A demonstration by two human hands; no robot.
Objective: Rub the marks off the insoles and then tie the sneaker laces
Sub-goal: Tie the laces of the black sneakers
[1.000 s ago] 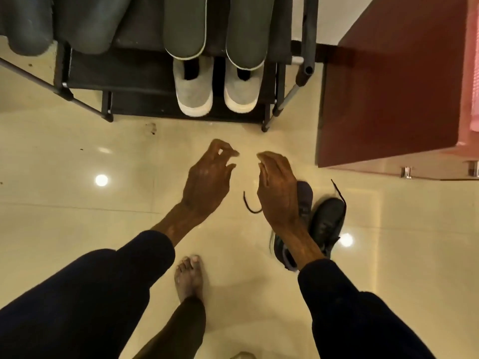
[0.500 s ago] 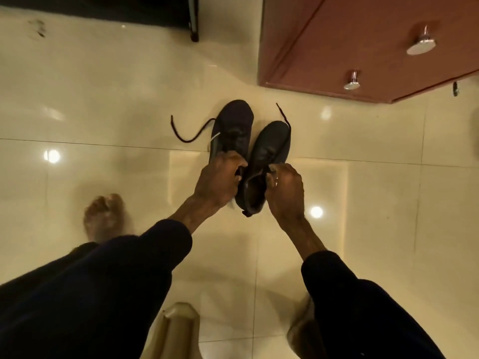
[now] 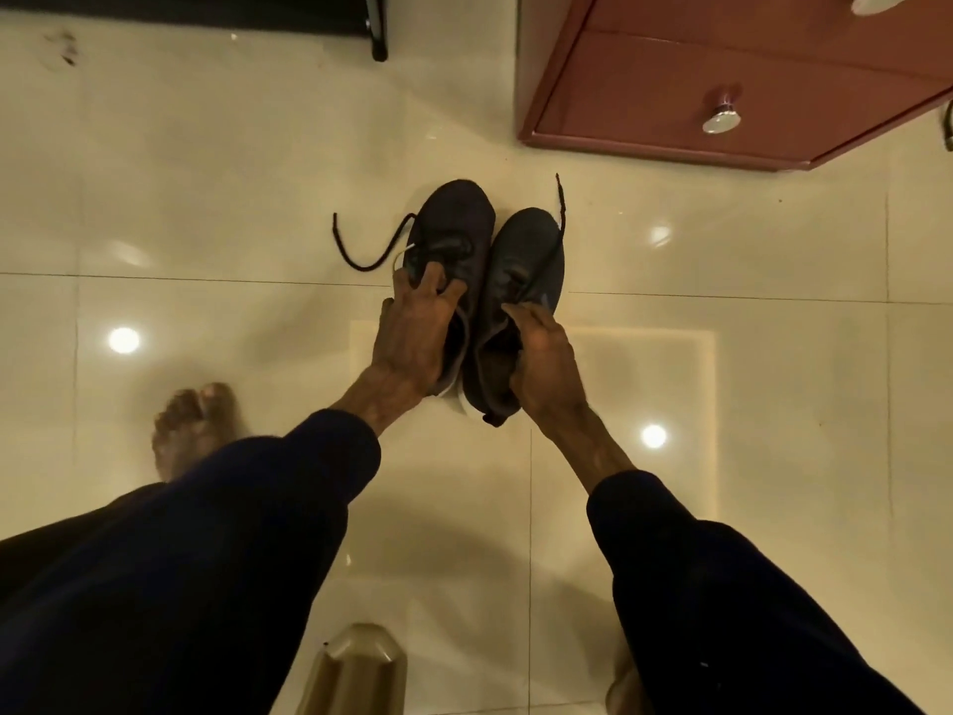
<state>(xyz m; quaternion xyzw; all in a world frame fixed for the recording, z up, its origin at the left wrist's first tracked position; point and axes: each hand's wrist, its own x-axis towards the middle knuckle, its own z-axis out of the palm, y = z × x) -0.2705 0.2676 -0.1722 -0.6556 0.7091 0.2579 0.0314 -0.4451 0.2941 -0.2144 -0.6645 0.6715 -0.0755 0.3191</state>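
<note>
Grip: left hand (image 3: pixel 412 343) clasps left sneaker (image 3: pixel 459 214), right hand (image 3: pixel 546 374) clasps right sneaker (image 3: pixel 531 240).

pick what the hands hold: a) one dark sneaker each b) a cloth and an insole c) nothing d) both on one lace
a: the left hand grips the left sneaker at its opening, and the right hand grips the right sneaker beside it.

2 sneakers (image 3: pixel 456 214) (image 3: pixel 531 245), 2 grips (image 3: pixel 412 338) (image 3: pixel 546 374), 2 drawer knobs (image 3: pixel 722 118) (image 3: pixel 876 0), 1 bare foot (image 3: pixel 193 430).

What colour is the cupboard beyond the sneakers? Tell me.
The cupboard is reddish brown, seen best in the head view.
</note>
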